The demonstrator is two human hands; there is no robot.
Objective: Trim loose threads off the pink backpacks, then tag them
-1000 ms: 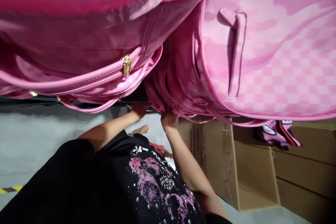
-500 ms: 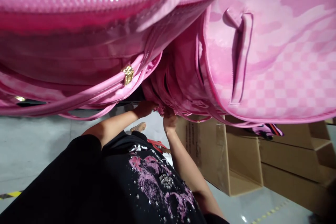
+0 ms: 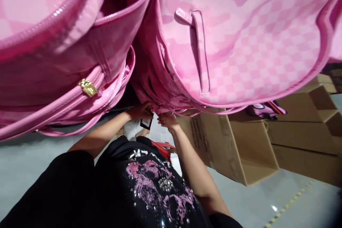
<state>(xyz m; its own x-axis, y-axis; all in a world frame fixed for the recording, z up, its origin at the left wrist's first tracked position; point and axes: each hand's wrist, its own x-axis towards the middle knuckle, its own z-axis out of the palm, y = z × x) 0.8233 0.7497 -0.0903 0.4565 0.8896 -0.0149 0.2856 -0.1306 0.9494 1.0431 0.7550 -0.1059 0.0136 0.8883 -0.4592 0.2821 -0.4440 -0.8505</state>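
Note:
Pink backpacks crowd the upper view. A large left backpack [image 3: 80, 53] has a strap with a gold buckle [image 3: 87, 87]. To its right, another backpack [image 3: 248, 42] shows a checkered side and a zipped pocket with a pull tab. Below the gap between them, my left hand [image 3: 139, 111] is closed, with a black hang tag [image 3: 146, 123] bearing a white label at its fingertips. My right hand [image 3: 168, 119] is beside it, fingers bent together close under the thin pink straps [image 3: 176, 110]. What those fingers pinch, if anything, is too small to make out.
An open cardboard box [image 3: 253, 156] stands on the grey floor at the right, with more cartons [image 3: 301, 135] beyond it. A pink and black item [image 3: 267, 109] lies on the cartons. Yellow-black tape [image 3: 291, 203] marks the floor. My feet show below my hands.
The backpacks have shifted left in view, showing more of the right one. My hands have come slightly apart, and the black hang tag now shows between them.

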